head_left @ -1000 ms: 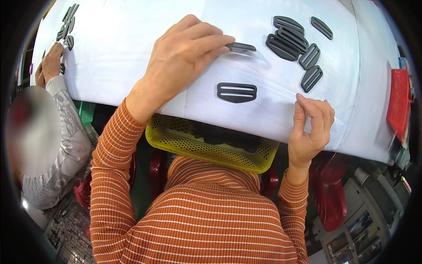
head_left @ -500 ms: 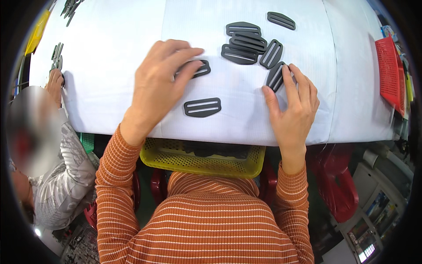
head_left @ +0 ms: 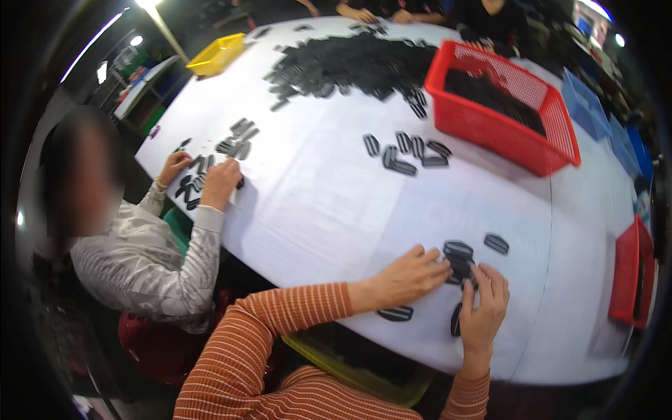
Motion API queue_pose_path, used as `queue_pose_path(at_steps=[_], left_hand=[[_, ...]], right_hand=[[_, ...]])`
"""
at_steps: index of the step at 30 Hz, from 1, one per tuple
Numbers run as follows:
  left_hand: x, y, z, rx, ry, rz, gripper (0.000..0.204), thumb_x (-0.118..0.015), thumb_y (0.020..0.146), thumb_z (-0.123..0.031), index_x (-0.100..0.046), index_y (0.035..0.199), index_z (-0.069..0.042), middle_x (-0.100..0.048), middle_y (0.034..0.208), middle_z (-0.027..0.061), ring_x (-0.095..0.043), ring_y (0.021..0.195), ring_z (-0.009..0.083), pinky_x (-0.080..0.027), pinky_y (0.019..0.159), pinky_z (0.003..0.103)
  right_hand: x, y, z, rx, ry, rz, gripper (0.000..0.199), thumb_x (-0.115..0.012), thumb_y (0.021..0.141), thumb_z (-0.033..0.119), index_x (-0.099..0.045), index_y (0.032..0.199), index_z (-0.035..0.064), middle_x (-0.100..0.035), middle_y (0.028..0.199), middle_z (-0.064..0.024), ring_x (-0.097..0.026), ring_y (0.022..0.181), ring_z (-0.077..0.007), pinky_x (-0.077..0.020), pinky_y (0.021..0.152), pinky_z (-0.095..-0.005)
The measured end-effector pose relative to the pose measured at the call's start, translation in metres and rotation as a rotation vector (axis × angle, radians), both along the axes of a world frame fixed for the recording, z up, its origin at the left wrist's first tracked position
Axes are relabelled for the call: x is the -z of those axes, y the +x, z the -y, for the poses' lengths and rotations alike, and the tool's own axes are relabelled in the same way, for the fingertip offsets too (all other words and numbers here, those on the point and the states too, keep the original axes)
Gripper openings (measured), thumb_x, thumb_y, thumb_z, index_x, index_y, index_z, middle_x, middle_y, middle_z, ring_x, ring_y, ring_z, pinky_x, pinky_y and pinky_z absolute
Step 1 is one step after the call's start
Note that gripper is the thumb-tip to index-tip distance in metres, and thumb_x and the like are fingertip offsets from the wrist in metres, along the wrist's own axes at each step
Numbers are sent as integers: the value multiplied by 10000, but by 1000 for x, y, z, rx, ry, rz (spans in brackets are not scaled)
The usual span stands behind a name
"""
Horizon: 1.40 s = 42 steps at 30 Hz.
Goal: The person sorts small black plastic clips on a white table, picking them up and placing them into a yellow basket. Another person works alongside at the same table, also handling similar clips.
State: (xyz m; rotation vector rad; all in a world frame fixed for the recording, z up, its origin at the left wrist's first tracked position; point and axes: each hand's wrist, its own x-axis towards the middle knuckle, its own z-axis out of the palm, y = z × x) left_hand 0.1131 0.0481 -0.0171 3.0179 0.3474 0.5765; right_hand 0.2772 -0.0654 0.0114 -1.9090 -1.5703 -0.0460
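Reaching to the buckles (head_left: 458, 250) between them, left hand (head_left: 411, 274) and right hand (head_left: 484, 306) are half bent, their grip I cannot tell; hasty pulling could scatter the pieces.

The buckles (head_left: 496, 243) are plain black to charcoal, lined with paler grey-white stripes where their slots run, and the big heap (head_left: 350, 63) beyond them is the same black. They lie on a white desk (head_left: 315, 203). The large basket (head_left: 490, 145) is bright red with a fine mesh pattern; a second basket (head_left: 626, 273) at the right edge is red too. The tray (head_left: 217, 54) at the far left is yellow, the bins (head_left: 586, 108) on the right are blue, and the lap basket (head_left: 297, 346) is yellow-green. The wearer's ribbed sweater (head_left: 231, 350) is rust orange with thin white stripes; the neighbour's sleeve (head_left: 199, 269) is pale grey with darker patterning.
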Motion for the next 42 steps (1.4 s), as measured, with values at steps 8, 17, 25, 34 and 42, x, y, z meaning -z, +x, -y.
queue_pose_path(at_steps=[8,17,25,34,42], left_hand=[[8,1,-13,-43,94,138,196,-639,849,-161,-663,1016,-62,-619,986,19,-543,943,176,-434,767,315],[25,9,-3,-16,-433,379,108,-677,863,-179,-661,904,-80,-626,847,28,-557,879,224,-444,759,357],[25,3,-2,4,-470,316,89,-685,845,-181,-674,881,-100,-598,847,27,-544,902,231,-457,788,361],[0,-9,-14,-37,-394,363,107,-737,785,-136,-684,875,-113,-599,936,36,-563,890,241,-468,758,365],[-6,-20,-46,-362,-513,360,233,-663,831,12,-726,1040,-69,-642,966,73,-600,890,240,-513,760,331]], right_hand=[[21,-2,-18,-27,152,-13,242,-622,841,-11,-689,1072,16,-647,1093,-114,-591,1055,-307,-447,927,-413],[24,1,-10,6,141,-91,177,-574,871,-48,-681,1010,-24,-651,1038,-132,-585,1013,-312,-482,877,-408],[23,-3,-11,-31,132,-87,188,-584,854,-60,-684,1008,-16,-652,1021,-129,-585,1003,-309,-475,884,-409],[22,-1,-20,-3,166,-4,220,-613,826,-64,-701,1015,4,-653,1040,-116,-595,1030,-305,-458,919,-405],[21,6,-14,5,88,59,252,-659,865,93,-714,1111,96,-653,1171,-37,-540,1172,-261,-360,1050,-477]])
